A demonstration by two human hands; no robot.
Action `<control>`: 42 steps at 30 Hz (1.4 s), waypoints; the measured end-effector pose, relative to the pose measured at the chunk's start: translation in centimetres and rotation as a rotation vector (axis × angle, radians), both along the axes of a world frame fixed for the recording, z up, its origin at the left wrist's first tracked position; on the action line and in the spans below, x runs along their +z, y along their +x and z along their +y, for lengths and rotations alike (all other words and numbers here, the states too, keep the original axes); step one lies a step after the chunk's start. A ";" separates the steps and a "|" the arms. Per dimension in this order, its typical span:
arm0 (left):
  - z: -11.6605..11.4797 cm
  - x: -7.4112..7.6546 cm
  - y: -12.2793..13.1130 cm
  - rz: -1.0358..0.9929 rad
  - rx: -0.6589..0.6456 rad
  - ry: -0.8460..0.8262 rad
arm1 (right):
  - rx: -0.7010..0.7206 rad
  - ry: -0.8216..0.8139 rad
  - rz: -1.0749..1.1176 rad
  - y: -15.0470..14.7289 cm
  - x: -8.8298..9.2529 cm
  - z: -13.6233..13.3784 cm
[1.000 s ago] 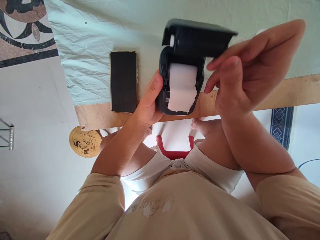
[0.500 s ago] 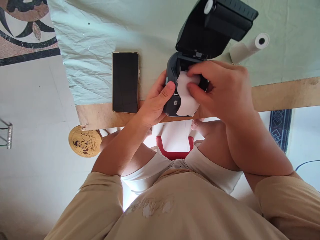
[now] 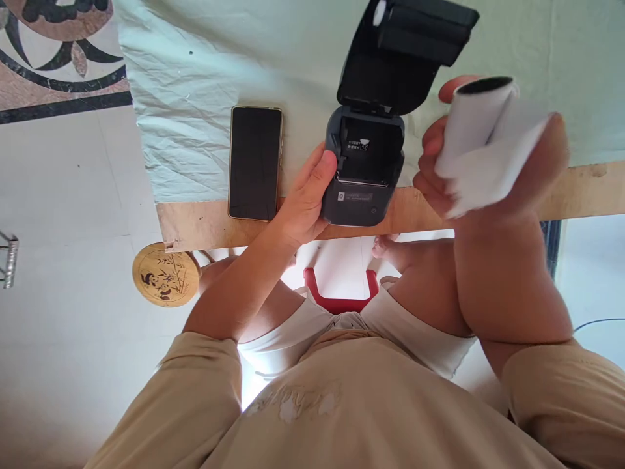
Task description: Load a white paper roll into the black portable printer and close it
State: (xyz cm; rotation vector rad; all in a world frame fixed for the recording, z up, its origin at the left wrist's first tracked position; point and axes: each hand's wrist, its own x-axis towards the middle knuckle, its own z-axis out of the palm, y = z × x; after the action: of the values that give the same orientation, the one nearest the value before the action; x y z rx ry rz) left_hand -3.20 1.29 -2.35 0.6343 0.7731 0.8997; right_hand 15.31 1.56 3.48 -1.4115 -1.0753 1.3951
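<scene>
My left hand [image 3: 305, 202] grips the left side of a small black portable receipt printer [image 3: 361, 202], its thumb on the casing. The printer's lid [image 3: 390, 65] is swung up and back, and its paper bay [image 3: 371, 146] shows bare inside, with a small white label. To the right of the printer, my right hand [image 3: 540, 172] is closed around a white paper roll [image 3: 469, 124], held apart from the bay. A loose end of paper trails off the roll, blurred by motion. The roll's upper end shows a dark, wide opening.
A phone [image 3: 255, 163] with a dark screen lies left of the printer. Pale green cloth [image 3: 293, 58] covers the table, whose bare wooden edge [image 3: 195, 225] faces me. Below it are a round wooden stool top [image 3: 166, 275] and a red curved bar [image 3: 342, 305] between my legs.
My right hand has lifted the paper roll out of the printer's bay and moved right. My left hand still holds the printer. The second white roll on the cloth is now hidden from sight.
</scene>
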 end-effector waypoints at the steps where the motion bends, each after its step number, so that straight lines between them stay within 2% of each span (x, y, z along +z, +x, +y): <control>1: 0.0 -0.1 0.0 0.001 0.006 -0.033 | -0.031 -0.062 0.082 0.0 -0.2 0.4; 3: 0.1 -0.4 -0.1 -0.015 0.018 -0.080 | -0.092 -0.096 0.185 -0.2 -1.1 1.1; 4: 0.1 -0.5 -0.1 -0.029 0.027 -0.090 | -0.135 -0.077 0.169 -0.2 -1.8 1.4; 8: 0.2 -0.7 -0.1 -0.089 0.061 -0.103 | -0.237 0.096 -0.030 -0.2 -5.3 1.8; 11: 0.3 -0.6 0.0 -0.102 0.070 -0.132 | -0.234 0.200 -0.176 -0.2 -6.9 1.8; 15: 0.3 -0.4 -0.1 -0.106 0.067 -0.150 | -0.201 0.353 -0.366 -0.2 -6.5 1.5; 21: 0.2 -0.5 -0.2 -0.095 0.061 -0.141 | -0.152 0.557 -0.829 1.1 -5.7 1.3; 26: 0.2 -0.5 -0.1 -0.084 0.063 -0.132 | -0.022 0.605 -0.953 2.0 -5.7 1.1; 30: 0.2 -0.4 0.1 -0.053 0.083 -0.106 | 0.125 0.530 -1.071 1.9 -5.6 1.2; 34: 0.2 -0.6 0.2 -0.014 0.107 -0.080 | 0.155 0.558 -1.076 1.8 -5.7 1.0; 37: 0.2 -0.6 0.3 0.008 0.106 -0.089 | 0.081 0.712 -1.004 2.4 -5.4 0.8; 40: 0.2 -0.3 0.3 0.005 0.099 -0.104 | -0.157 0.906 -0.960 3.9 -5.2 1.0; 42: 0.3 -0.1 0.4 -0.003 0.100 -0.105 | -0.293 0.861 -1.001 5.0 -5.3 1.5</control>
State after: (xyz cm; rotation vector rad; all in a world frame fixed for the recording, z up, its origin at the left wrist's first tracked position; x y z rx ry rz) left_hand -2.81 1.55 -2.47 0.5056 0.8499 0.9445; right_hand 20.34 3.03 -1.84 -1.4620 -1.6931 -0.1386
